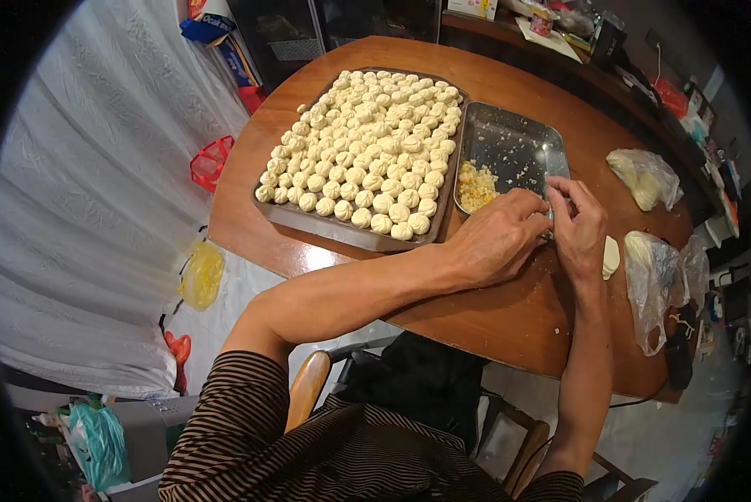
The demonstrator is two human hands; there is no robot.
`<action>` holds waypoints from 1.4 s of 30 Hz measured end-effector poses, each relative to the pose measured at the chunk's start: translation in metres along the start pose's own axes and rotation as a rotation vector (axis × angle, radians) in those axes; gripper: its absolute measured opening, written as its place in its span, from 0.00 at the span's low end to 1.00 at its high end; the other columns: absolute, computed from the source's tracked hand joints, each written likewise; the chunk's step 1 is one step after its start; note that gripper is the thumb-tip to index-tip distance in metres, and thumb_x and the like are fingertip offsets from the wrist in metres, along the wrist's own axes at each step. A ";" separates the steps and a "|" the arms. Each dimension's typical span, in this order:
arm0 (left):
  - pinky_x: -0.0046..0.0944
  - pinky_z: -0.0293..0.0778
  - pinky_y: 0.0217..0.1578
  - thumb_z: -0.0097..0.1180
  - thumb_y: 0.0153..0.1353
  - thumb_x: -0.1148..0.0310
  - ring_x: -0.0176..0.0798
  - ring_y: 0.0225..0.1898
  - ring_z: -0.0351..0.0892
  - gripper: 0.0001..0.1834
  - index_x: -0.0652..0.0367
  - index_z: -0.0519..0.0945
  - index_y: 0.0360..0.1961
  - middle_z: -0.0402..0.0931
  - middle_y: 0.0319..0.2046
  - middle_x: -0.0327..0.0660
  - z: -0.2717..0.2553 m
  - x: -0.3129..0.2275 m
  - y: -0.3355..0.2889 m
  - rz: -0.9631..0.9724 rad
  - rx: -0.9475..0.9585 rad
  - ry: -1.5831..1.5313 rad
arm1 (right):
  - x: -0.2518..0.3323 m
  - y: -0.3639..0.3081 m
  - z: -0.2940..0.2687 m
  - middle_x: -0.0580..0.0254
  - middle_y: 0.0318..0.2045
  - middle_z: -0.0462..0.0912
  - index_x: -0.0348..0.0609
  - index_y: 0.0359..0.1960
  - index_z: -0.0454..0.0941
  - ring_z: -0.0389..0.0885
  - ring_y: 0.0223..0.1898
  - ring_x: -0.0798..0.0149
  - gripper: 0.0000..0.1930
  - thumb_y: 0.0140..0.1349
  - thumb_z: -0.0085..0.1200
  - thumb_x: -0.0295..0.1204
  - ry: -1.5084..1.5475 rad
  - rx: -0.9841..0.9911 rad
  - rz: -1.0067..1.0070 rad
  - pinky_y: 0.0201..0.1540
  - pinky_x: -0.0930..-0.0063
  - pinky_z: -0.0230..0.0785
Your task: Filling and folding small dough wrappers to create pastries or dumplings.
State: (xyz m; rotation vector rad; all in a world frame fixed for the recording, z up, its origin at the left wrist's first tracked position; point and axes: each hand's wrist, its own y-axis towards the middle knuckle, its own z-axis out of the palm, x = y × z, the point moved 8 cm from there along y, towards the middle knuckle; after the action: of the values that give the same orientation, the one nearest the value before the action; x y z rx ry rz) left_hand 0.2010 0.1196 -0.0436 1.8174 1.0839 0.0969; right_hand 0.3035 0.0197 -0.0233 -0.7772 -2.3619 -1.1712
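Note:
My left hand (503, 237) and my right hand (578, 224) meet over the near edge of a metal pan (557, 151). Both hands are closed, fingertips pinched together, and whatever lies between them is hidden by the fingers. Crumbly yellow filling (477, 187) is heaped in the pan's near left corner, with bits scattered across its bottom. A small stack of pale round dough wrappers (610, 257) rests beside my right wrist. To the left, rows of small pleated dough balls (364, 198) cover a large rectangular tray (334, 234), some piled on others in the middle.
Clear plastic bags with pale contents, one farther back (646, 177) and one nearer (650, 272), lie on the right of the wooden table (484, 322). A dark shelf with clutter (551, 63) runs along the far side. A wooden chair arm (309, 386) stands near my left elbow.

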 end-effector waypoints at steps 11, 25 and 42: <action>0.52 0.78 0.55 0.68 0.56 0.77 0.61 0.54 0.80 0.14 0.68 0.82 0.44 0.79 0.48 0.56 0.005 -0.005 -0.002 -0.028 0.046 0.001 | -0.001 0.000 0.002 0.55 0.35 0.85 0.34 0.47 0.85 0.80 0.31 0.66 0.08 0.70 0.60 0.25 0.031 0.007 0.052 0.36 0.70 0.74; 0.52 0.77 0.56 0.66 0.56 0.77 0.61 0.54 0.78 0.12 0.70 0.82 0.41 0.78 0.49 0.57 0.009 -0.013 -0.005 0.005 0.040 -0.004 | -0.025 -0.004 0.006 0.58 0.35 0.87 0.33 0.48 0.85 0.84 0.37 0.69 0.10 0.73 0.58 0.26 0.213 -0.045 0.172 0.41 0.73 0.76; 0.51 0.78 0.53 0.66 0.55 0.75 0.60 0.52 0.79 0.11 0.70 0.83 0.39 0.78 0.45 0.56 0.010 -0.014 -0.003 0.020 0.054 0.046 | -0.010 -0.003 0.004 0.54 0.35 0.87 0.32 0.49 0.85 0.86 0.35 0.68 0.09 0.72 0.59 0.25 0.143 -0.024 0.121 0.39 0.72 0.78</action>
State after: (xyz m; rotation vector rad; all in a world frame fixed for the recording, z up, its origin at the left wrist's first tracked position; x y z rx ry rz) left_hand 0.1951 0.1033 -0.0458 1.8820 1.1107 0.1232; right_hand 0.3091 0.0188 -0.0328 -0.8040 -2.1578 -1.1656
